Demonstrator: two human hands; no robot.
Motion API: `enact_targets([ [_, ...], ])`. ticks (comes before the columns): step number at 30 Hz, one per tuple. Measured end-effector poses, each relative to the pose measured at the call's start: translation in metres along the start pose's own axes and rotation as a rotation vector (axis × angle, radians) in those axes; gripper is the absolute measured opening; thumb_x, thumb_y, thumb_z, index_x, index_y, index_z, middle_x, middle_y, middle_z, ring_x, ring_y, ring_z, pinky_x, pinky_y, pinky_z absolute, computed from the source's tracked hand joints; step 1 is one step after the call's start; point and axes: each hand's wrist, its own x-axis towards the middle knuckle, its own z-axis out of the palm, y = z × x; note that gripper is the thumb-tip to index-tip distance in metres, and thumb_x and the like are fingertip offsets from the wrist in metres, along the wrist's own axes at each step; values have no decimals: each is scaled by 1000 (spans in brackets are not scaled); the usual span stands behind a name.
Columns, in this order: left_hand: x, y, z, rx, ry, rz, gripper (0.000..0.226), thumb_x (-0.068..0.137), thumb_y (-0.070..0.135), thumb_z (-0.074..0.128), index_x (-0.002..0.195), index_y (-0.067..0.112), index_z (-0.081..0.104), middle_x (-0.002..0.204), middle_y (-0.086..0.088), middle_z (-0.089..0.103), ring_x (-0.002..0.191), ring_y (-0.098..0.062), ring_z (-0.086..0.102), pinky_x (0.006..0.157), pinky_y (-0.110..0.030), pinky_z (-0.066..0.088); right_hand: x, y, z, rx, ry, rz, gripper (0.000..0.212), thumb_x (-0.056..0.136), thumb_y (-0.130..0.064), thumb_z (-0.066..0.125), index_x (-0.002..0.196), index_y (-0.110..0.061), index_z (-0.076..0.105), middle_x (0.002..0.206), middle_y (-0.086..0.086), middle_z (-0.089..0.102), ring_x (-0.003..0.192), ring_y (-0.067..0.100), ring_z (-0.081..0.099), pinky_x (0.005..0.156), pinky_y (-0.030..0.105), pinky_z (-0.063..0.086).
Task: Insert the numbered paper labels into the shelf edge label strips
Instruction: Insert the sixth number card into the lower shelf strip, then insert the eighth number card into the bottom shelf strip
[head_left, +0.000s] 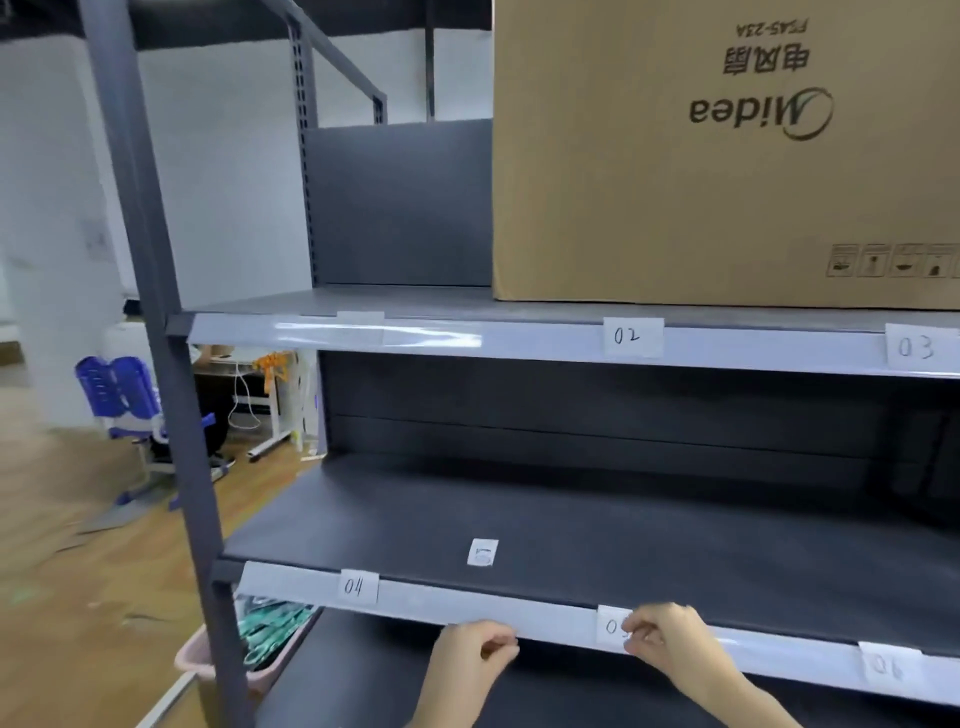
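We're on the lower label strip now, our right hand pinching label 05 into its channel while our left hand, fingers curled, pinches the strip's lower edge. Next we likely need the loose label lying on the shelf behind, probably for the upper strip's bare left end.

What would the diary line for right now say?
right hand: fingers on label 05 in lower strip | left hand: at strip's bottom edge | 04, 06 seated | loose label on shelf
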Motion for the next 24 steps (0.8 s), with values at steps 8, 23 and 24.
enact_targets([
  [8,24,-12,-14,-44,129,-46,9,76,7,65,82,11,71,60,24,65,67,14,59,64,-1,42,36,-15,15,-12,-48,-20,9,83,-14,59,85,-20,67,65,-18,51,64,2,52,51,3,38],
  [23,87,-100,-32,-89,-43,-111,49,73,4,70,55,49,60,50,35,61,64,16,59,62,-1,43,152,-75,80,65,-77,20,22,84,-15,64,102,-4,69,67,-9,56,70,10,54,68,12,40],
  [24,93,-106,-31,-95,-65,-109,51,70,6,72,50,51,60,50,39,59,63,15,59,62,-2,44,160,-80,84,69,-76,34,22,84,-14,64,102,-4,69,64,-11,53,70,11,54,68,14,40],
])
